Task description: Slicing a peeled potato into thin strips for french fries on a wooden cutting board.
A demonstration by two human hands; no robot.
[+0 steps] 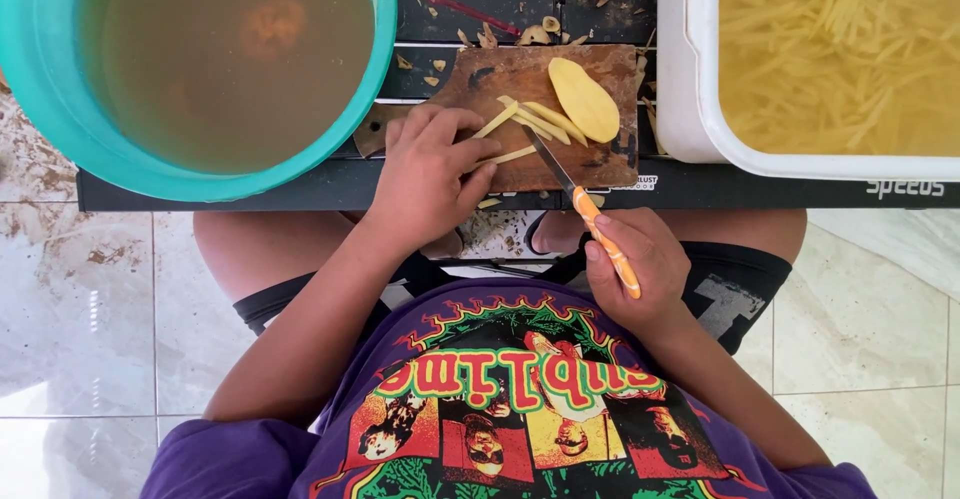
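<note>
The left hand [425, 174] is pressing down on a wooden cutting board [480, 84], fingers close together and holding potato strips [530, 119] just past its fingertips. The right hand [640, 269] is gripping a knife [575, 199] by its orange handle, fingers curled tight, the blade lying beside the strips. A peeled potato slice [583, 99] is resting beyond them

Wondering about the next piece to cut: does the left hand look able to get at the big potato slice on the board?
Probably yes. The left hand rests on the cutting board beside the potato slice; only a few cut strips and the knife blade lie between.
</note>
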